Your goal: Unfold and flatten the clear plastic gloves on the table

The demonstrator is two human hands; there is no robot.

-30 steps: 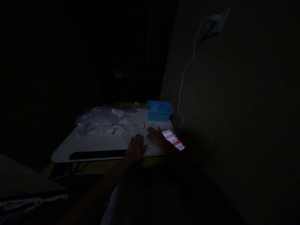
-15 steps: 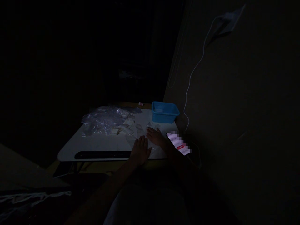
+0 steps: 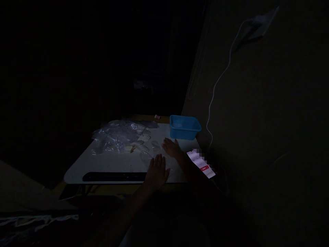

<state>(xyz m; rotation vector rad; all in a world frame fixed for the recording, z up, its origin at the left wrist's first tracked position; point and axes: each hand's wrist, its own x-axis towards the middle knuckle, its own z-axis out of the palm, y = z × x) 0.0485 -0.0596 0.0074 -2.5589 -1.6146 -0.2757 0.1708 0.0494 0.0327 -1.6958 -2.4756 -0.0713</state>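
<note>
Clear film (image 3: 145, 157) lies spread on a white surface (image 3: 108, 163) in a darkened room, beneath a person's two bare hands. The left hand (image 3: 157, 171), nearer the person, is unclenched, palm down, its fingers stretched forward over the film. The right hand (image 3: 171, 147), just beyond it, is likewise flattened and released, fingers pointing left at the film's far part; whether its palm presses down I cannot tell from where I stand. To the left sits a heap of crumpled plastic (image 3: 118, 135). A blue basin (image 3: 185, 133) stands at the far right corner, and a small pink-and-white item (image 3: 157, 117) lies past the far edge. Near the right forearm glows a phone (image 3: 202, 164); above it, a white cord (image 3: 212, 99) hangs along the wall (image 3: 257, 103).
</note>
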